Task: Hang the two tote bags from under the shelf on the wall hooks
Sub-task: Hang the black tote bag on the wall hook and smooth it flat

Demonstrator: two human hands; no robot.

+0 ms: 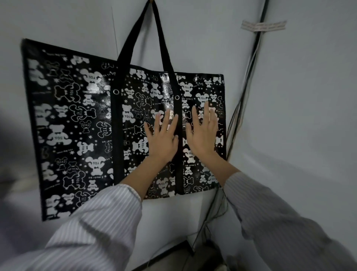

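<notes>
A large black tote bag (81, 123) printed with white bears hangs flat against the pale wall. Its black handles (146, 38) run up to a wall hook (151, 1) at the top edge of the view. My left hand (162, 135) lies flat on the bag's face with fingers spread, just left of the right-hand strap. My right hand (202, 131) presses flat on the bag just right of that strap, near the bag's right edge. Only this one bag is in view.
A bundle of dark cables (245, 81) runs down the wall corner right of the bag. A taped label (262, 25) sits on the wall at the upper right. A dark object (173, 255) stands low by the floor beneath the bag.
</notes>
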